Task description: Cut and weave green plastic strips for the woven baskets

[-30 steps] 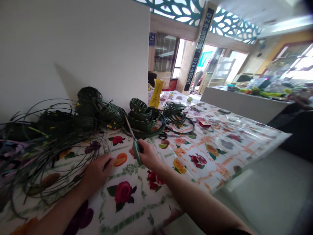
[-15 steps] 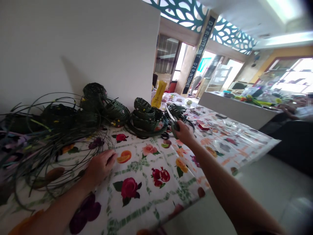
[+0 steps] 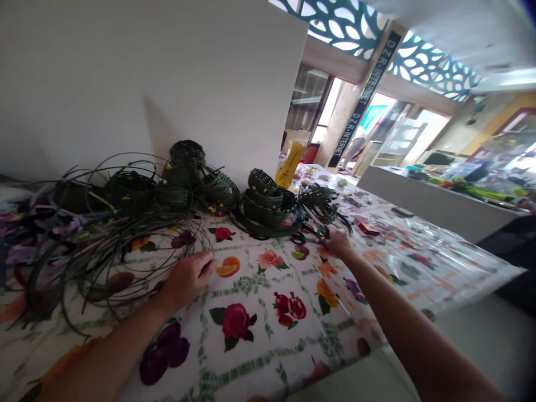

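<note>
My left hand point(image 3: 190, 279) rests on the flowered tablecloth point(image 3: 255, 296) with its fingers curled closed; whether anything is inside them is hidden. Beside it spreads a tangle of thin dark green strands point(image 3: 138, 245). My right hand point(image 3: 339, 243) is down at the table, its fingers around the dark handles of a pair of scissors point(image 3: 321, 232). Close to its left lies a black loop-handled tool point(image 3: 298, 238). Behind them sit a stack of small dark green woven baskets point(image 3: 263, 201) and a bundle of dark green strips point(image 3: 319, 200).
More woven baskets point(image 3: 186, 159) are piled along the white wall point(image 3: 146, 67). A yellow packet point(image 3: 290, 164) stands behind the stack, and a small red box point(image 3: 366, 226) lies right of my right hand. Coloured ribbon-like pieces point(image 3: 36, 237) heap at the left. Another counter point(image 3: 422, 195) stands beyond.
My right hand has lowered the scissors from a raised, upward-pointing position to the tabletop. My left hand keeps its place on the cloth. The view has turned somewhat left.
</note>
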`<state>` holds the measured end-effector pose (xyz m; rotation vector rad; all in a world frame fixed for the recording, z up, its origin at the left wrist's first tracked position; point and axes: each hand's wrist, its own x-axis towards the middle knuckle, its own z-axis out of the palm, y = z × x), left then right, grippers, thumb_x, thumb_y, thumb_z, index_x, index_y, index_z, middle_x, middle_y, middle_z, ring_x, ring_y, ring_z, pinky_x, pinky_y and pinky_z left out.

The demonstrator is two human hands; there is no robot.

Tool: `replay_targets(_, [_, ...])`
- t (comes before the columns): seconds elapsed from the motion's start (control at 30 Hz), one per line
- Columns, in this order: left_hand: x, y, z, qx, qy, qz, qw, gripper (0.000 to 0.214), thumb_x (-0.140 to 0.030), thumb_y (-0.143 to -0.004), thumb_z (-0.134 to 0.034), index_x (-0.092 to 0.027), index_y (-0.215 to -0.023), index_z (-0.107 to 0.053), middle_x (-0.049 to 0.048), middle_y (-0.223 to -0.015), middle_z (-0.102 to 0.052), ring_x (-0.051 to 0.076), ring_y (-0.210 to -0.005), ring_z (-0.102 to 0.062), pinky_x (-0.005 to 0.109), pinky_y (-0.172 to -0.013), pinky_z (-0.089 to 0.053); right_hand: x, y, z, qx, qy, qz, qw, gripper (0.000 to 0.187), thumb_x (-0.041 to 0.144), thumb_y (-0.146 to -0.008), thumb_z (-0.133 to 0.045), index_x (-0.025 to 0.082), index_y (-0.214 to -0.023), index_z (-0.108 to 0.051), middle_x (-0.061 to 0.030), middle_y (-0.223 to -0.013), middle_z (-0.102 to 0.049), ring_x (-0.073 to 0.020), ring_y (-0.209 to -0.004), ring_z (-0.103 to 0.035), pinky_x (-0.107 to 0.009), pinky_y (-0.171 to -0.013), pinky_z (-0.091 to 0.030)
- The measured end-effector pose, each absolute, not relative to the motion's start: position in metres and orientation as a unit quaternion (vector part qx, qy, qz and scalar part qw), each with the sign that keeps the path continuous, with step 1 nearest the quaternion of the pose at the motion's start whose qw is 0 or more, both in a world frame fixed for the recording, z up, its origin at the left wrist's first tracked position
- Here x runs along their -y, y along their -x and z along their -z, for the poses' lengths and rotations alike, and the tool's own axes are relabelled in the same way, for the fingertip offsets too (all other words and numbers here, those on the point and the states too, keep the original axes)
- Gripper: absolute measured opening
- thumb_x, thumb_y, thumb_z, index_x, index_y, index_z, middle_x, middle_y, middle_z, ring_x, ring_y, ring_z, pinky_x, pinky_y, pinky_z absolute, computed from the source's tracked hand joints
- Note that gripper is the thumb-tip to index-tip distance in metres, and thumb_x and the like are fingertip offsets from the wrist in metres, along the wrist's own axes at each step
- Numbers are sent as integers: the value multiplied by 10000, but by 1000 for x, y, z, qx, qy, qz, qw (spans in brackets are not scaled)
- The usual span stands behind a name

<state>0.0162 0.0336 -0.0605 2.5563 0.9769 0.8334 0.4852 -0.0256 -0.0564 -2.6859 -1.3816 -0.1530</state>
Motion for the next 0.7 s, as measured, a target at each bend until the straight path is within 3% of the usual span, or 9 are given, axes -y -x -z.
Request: replay_targets(0.7, [-36,-15,62,-348,-882,-277,152,262,-337,-949,-402,-210,-805,-580,20,-761,-637,153,-699,-591,267,-675,-410,16,-512,54,509,859,43,-5,297,310,-948,-597,158,-1202,-585,-89,-1193,-610,-226,-997,-631,-422,-837,-547])
